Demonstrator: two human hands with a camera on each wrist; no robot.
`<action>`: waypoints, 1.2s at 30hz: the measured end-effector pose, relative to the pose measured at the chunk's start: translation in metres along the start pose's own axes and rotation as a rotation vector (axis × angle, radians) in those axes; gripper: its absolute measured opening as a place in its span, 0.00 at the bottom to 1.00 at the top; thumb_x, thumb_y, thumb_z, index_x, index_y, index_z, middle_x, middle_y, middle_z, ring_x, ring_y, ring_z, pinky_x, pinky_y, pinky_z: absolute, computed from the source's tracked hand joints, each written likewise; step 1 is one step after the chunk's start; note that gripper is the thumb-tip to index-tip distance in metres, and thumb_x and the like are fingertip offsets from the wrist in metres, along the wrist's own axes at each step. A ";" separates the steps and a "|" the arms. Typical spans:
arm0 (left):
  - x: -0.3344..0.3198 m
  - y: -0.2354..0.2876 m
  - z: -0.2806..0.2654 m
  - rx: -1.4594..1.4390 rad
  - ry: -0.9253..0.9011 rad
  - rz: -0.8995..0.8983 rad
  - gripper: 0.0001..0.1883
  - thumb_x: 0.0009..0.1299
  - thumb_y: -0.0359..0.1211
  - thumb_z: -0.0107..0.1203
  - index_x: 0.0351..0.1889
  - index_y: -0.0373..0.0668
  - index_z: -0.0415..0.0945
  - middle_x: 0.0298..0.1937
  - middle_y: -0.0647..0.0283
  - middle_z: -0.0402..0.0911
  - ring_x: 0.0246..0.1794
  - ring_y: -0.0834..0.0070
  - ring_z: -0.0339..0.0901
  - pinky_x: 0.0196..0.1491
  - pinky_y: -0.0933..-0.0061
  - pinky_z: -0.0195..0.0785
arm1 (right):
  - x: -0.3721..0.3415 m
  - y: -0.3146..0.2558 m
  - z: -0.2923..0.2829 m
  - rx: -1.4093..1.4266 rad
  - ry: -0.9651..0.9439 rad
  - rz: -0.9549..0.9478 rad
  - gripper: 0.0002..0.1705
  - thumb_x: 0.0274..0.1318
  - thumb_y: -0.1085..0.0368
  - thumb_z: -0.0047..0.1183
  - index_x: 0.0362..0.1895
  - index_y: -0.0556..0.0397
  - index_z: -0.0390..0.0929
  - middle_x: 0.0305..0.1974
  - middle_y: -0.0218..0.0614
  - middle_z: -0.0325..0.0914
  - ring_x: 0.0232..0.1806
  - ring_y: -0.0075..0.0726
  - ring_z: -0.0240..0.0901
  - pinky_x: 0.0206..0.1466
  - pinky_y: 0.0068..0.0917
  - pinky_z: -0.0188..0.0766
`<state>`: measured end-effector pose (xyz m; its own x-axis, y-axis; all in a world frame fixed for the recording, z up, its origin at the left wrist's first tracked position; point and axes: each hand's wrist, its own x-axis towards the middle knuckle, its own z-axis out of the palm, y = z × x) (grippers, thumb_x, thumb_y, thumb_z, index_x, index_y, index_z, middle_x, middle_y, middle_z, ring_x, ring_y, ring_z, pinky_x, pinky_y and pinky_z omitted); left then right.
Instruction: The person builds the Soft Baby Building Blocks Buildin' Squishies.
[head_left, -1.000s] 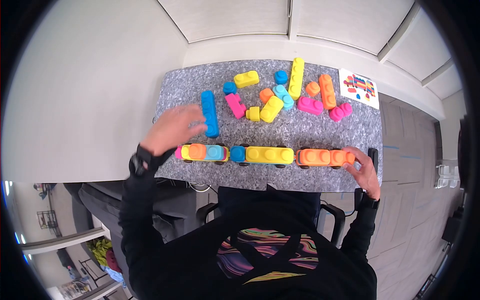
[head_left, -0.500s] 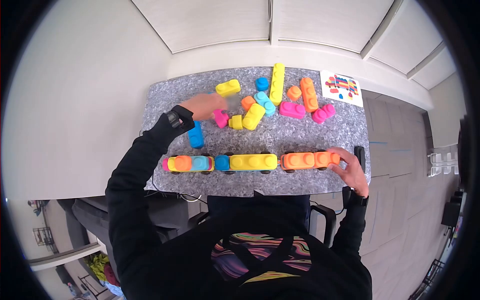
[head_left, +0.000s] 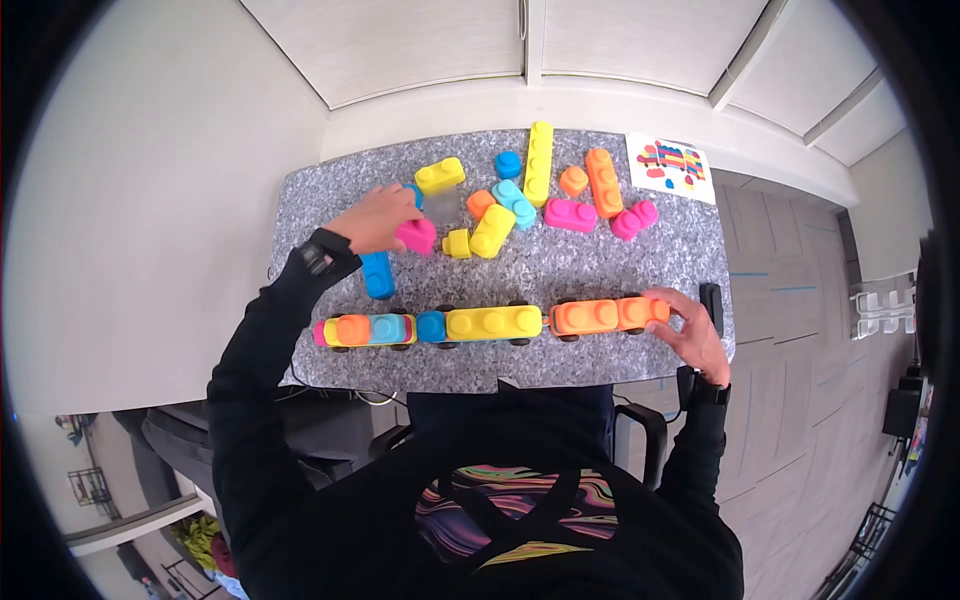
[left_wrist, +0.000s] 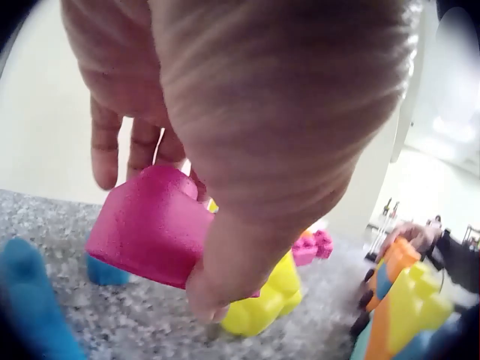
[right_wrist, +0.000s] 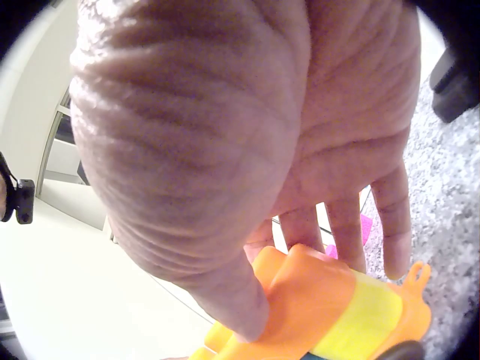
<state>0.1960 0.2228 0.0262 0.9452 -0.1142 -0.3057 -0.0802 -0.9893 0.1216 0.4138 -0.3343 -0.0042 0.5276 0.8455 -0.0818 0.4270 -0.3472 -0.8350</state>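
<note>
Head view, our left arm outstretched, left hand (head_left: 375, 218) pinching a studded pink plastic block (head_left: 417, 237) near a long blue plastic block (head_left: 377, 278), our right hand (head_left: 697, 337) gripping an orange plastic block (head_left: 655, 312) between thumb and fingers

I see a speckled grey table (head_left: 640, 265) with a slim black object (head_left: 711, 307) at its right edge; I can't make out what that is. Pale panels (head_left: 430, 40) stand beyond the far side, and a plain white wall (head_left: 150, 220) fills my left. On the right, carpet (head_left: 790, 370) carries thin blue strips (head_left: 795, 289), with a white rack (head_left: 880, 315) farther out. Lower left, I find a dark grey seat (head_left: 250, 440) and yellow-green cloth (head_left: 200, 540); a black armrest (head_left: 652, 440) shows below the table.
</note>
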 end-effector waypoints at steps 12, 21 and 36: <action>-0.083 0.154 -0.009 -0.413 0.406 -0.087 0.34 0.71 0.39 0.79 0.74 0.45 0.80 0.65 0.54 0.90 0.68 0.48 0.86 0.69 0.49 0.80 | 0.000 -0.001 0.000 0.000 -0.003 0.017 0.30 0.68 0.71 0.75 0.72 0.58 0.85 0.68 0.46 0.89 0.72 0.47 0.84 0.80 0.42 0.73; -0.089 0.178 0.029 -0.448 0.375 -0.138 0.34 0.71 0.37 0.80 0.75 0.45 0.81 0.67 0.55 0.89 0.65 0.48 0.87 0.67 0.51 0.82 | 0.001 -0.001 -0.001 0.003 -0.009 0.007 0.30 0.68 0.70 0.75 0.72 0.58 0.85 0.67 0.46 0.90 0.72 0.47 0.84 0.80 0.42 0.73; -0.094 0.183 0.042 -0.364 0.438 -0.111 0.39 0.70 0.32 0.79 0.80 0.39 0.77 0.66 0.54 0.86 0.65 0.51 0.86 0.67 0.54 0.83 | 0.000 -0.005 -0.002 -0.012 -0.015 0.033 0.29 0.70 0.70 0.75 0.72 0.58 0.85 0.68 0.44 0.89 0.72 0.45 0.84 0.80 0.42 0.74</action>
<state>0.0795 0.0487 0.0373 0.9908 0.1133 0.0742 0.0679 -0.8898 0.4513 0.4135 -0.3331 0.0010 0.5306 0.8395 -0.1171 0.4184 -0.3796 -0.8251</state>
